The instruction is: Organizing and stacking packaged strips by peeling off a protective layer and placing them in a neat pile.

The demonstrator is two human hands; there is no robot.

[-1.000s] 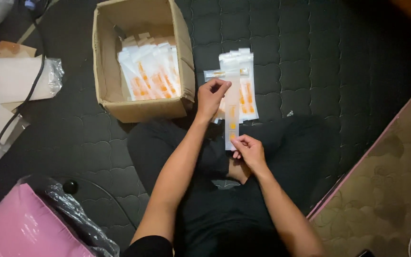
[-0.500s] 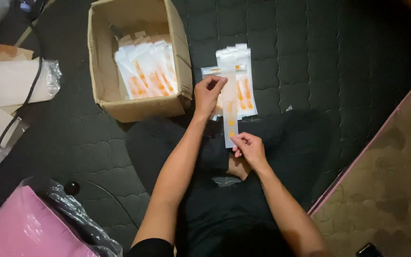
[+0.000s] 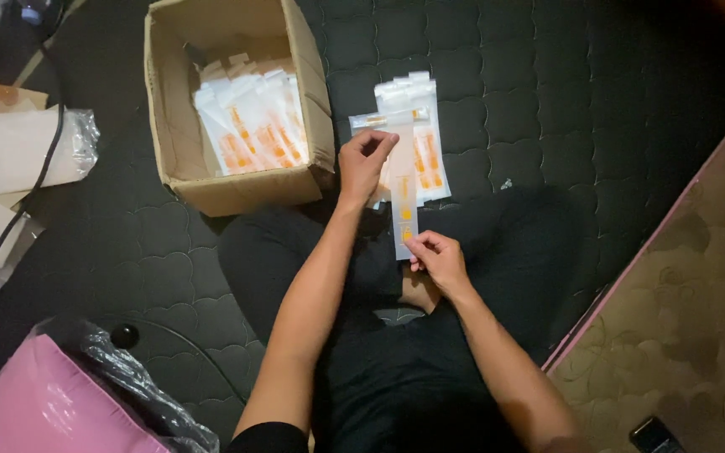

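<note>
Clear plastic packet (image 3: 403, 201) is being held by 2 hands — left hand (image 3: 364, 164) pinching its top, right hand (image 3: 436, 258) pinching its bottom — cardboard box (image 3: 179, 143) sitting just beside.

- We have one view only, from a camera on the person's head, looking steeply down over their own forearms and lap.
- It sits near enough that the left hand (image 3: 364, 161) and right hand (image 3: 436, 258) fall near the middle of the frame.
- The top edge reaches the cardboard box (image 3: 182, 151) — the right edge takes in a strip of patterned floor (image 3: 690, 310).
</note>
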